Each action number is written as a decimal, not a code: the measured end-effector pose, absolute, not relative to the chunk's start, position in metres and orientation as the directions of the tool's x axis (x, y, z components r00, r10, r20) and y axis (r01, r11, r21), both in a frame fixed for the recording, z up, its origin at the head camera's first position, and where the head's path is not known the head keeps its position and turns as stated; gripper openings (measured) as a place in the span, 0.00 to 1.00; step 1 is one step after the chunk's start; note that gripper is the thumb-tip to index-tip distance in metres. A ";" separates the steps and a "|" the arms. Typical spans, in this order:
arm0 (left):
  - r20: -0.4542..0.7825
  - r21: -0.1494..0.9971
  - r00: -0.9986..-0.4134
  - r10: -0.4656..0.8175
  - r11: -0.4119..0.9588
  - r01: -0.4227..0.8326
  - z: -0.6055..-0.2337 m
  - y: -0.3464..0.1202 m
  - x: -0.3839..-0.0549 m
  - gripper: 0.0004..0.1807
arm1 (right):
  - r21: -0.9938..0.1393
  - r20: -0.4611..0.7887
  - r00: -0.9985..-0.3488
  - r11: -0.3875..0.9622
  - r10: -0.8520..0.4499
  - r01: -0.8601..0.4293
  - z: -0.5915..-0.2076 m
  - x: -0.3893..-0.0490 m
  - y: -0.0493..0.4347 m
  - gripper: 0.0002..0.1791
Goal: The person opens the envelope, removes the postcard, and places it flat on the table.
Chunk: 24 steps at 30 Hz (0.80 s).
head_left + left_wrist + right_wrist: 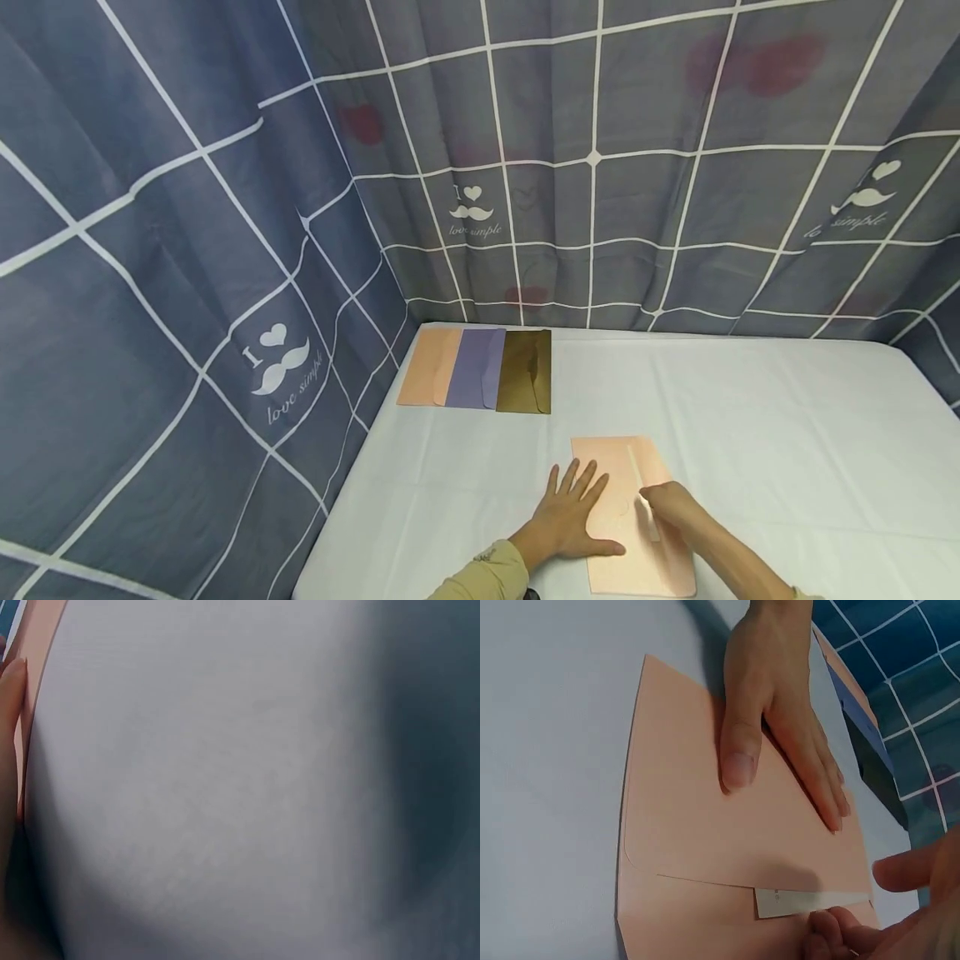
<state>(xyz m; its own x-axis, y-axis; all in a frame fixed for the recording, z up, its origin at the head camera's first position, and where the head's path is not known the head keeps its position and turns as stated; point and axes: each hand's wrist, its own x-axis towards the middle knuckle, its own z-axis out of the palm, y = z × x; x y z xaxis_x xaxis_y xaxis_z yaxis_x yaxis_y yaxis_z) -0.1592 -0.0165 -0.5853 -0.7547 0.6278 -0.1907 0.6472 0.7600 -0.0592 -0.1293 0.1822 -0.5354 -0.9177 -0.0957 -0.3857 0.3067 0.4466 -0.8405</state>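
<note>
A peach envelope [611, 575] lies on the white table with its flap folded out to the right. My left hand [566, 517] presses on the pocket side, fingers spread and thumb apart. Along the pocket's mouth a strip of white paper [780, 902] sticks out, with small print near one end. My right hand [671, 504] is over the mouth, its fingers curled at the edge of this paper; the thumb stands apart from them in the right wrist view. The rest of the paper is hidden inside. Only a finger and an edge of the envelope enter the left wrist view.
At the table's far left, three envelopes lie in an overlapping row: a peach one [427, 367], a purple one [472, 371] and an olive-brown one [521, 375]. Grey-blue curtains [555, 200] with white grid lines border the table [787, 433] behind and at the sides.
</note>
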 end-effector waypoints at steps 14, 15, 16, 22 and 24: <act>-0.208 -0.005 -0.724 0.657 0.740 0.673 -0.586 -0.002 -0.160 0.55 | -0.853 -0.394 -0.919 0.373 -0.002 0.365 -0.544 -0.128 0.200 0.21; -0.210 -0.003 -0.720 0.661 0.736 0.677 -0.586 -0.001 -0.160 0.55 | -0.849 -0.391 -0.920 0.383 0.006 0.364 -0.546 -0.127 0.202 0.21; -0.205 -0.011 -0.720 0.663 0.734 0.679 -0.586 0.000 -0.161 0.55 | -0.844 -0.395 -0.919 0.387 0.020 0.371 -0.547 -0.127 0.203 0.21; -0.186 -0.009 -0.705 0.684 0.716 0.698 -0.587 0.007 -0.162 0.55 | -0.797 -0.396 -0.913 0.458 0.096 0.393 -0.554 -0.121 0.228 0.21; -0.174 -0.020 -0.705 0.688 0.713 0.701 -0.585 0.008 -0.162 0.55 | -0.773 -0.415 -0.903 0.480 0.111 0.414 -0.554 -0.119 0.241 0.23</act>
<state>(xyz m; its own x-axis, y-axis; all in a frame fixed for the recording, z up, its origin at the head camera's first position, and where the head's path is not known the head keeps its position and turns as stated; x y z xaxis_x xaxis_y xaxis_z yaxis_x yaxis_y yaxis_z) -0.1619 0.0085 -0.5854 -0.7046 0.6879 -0.1740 0.7010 0.7129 -0.0204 -0.1189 0.2409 -0.5543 -0.9030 0.1109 -0.4150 0.4143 0.4799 -0.7733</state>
